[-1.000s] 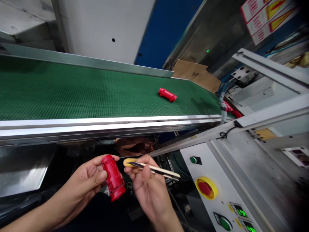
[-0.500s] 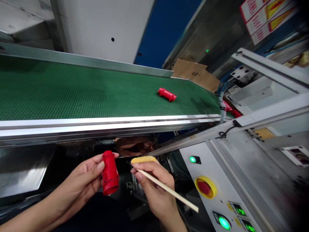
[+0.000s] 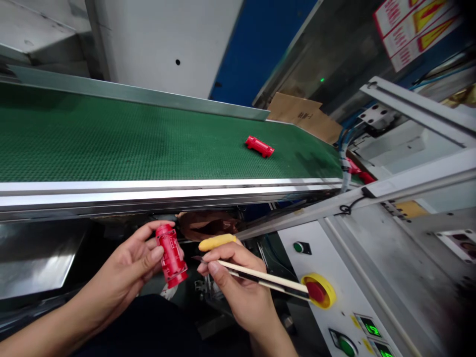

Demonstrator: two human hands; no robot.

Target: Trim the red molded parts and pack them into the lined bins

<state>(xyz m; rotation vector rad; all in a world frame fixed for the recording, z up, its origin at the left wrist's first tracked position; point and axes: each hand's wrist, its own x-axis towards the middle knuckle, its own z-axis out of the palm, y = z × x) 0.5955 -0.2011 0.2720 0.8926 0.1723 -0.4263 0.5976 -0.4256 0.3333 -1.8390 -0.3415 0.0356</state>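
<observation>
On the far left, my left hand (image 3: pixel 124 263) is clenched around a red moulded plastic part (image 3: pixel 171 257), with my thumb across its side and my fingers behind it. The part's long axis tilts from upper left to lower right, and it sits between my hands, closer to the left. Just right of it, my right hand (image 3: pixel 234 282) pinches a long pale stick (image 3: pixel 266 274) with a dark strip along it. I can't tell from this view whether that's one tool or two pieces held together. Its dark pointed tip (image 3: pixel 195 258) aims left at the red part and stops just short of it, so my right hand has the tool end nearer the part, though my left hand is the one holding it. A yellow rounded piece (image 3: pixel 216 242) sits above my right fingers. Beyond my hands, another red part (image 3: pixel 259 146) lies on the green conveyor belt (image 3: pixel 111 139). Further right, the stick's far end overlaps the red emergency stop button (image 3: pixel 316 292) in view.
</observation>
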